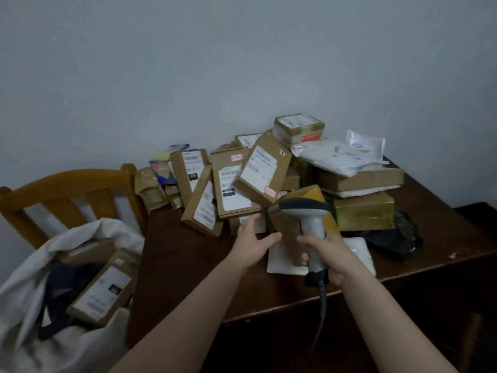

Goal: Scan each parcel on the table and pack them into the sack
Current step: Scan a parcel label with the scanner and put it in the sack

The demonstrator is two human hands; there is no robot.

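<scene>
While the yellow-taped brown cardboard parcel [287,238] sits tipped up at the front of the heap, just behind the scanner, the left hand [252,239] is right at its left edge, fingers straight and thumb spread wide. Can't tell if it's actually touching. Meanwhile the right hand [329,253] is wrapped round the handle of the grey corded barcode scanner [309,216]. Under them a flat white padded envelope [359,250] lies on the dark brown wooden table [188,265]. Behind is a messy pile of labelled cardboard boxes [236,184], white plastic mailers [336,154] and a gold-wrapped box [363,211]. Off to the left, the white cloth sack [35,278] gapes open on a wooden chair [67,184], with a labelled brown box [103,290] inside.
</scene>
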